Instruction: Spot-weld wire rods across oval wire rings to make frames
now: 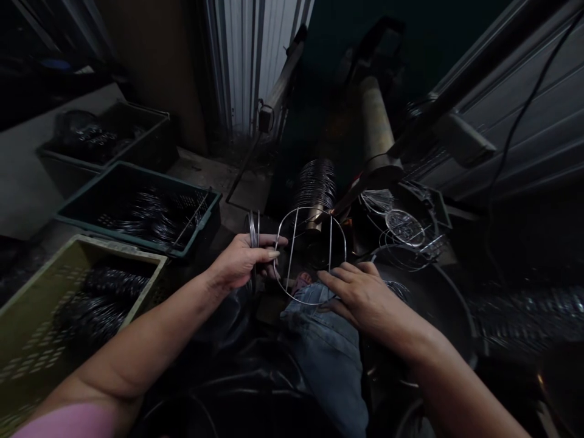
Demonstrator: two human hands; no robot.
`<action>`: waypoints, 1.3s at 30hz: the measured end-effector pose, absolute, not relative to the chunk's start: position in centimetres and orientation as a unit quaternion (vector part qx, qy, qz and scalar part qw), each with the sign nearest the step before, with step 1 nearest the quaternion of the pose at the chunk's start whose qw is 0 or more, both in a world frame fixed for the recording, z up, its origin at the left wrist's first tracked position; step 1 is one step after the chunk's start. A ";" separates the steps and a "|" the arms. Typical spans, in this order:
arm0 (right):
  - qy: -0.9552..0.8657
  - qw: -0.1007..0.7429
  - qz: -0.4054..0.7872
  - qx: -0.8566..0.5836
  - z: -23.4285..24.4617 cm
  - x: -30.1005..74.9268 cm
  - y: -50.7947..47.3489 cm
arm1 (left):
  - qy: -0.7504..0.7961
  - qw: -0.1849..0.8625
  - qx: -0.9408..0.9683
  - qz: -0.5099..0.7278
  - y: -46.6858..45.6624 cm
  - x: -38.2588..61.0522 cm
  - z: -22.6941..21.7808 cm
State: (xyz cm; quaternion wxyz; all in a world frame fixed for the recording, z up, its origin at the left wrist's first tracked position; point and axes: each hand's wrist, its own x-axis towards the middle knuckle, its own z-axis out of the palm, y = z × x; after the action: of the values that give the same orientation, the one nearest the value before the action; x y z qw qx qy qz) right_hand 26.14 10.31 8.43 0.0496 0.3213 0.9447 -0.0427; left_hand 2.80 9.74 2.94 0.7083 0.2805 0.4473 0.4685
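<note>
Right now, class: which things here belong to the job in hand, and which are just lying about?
In use: left hand gripping wire coil; right hand on wire frame.

Lying about: green crate, yellow crate, dark crate, wire rings.

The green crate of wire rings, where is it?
On the left of the head view, the green crate sits between the black crate and the olive crate.

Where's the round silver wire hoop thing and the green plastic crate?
Round silver wire hoop [291, 249], head view, on its left crossbar wire.
Green plastic crate [114, 236], head view, on its front rim.
</note>
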 end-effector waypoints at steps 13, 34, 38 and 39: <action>0.941 0.031 0.038 0.334 11.7 24.0 8.4 | 0.397 0.746 0.182 0.502 8.9 2.8 1.5; 0.549 -0.317 -0.535 0.559 3.3 25.1 9.6 | 0.435 0.717 0.244 0.487 5.1 2.7 -0.9; 0.574 -0.325 -0.479 0.579 3.3 24.9 10.3 | 0.461 0.700 0.255 0.482 5.9 3.7 -0.8; 0.580 -0.323 -0.466 0.585 3.6 24.9 10.6 | 0.463 0.697 0.257 0.484 6.1 3.8 -0.6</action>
State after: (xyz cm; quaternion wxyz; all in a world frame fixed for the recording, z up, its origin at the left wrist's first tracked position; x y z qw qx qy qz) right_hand 24.93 10.60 3.64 -0.3226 0.5847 0.5805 -0.4659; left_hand 3.80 6.10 -0.63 0.6971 0.2568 0.4628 0.4837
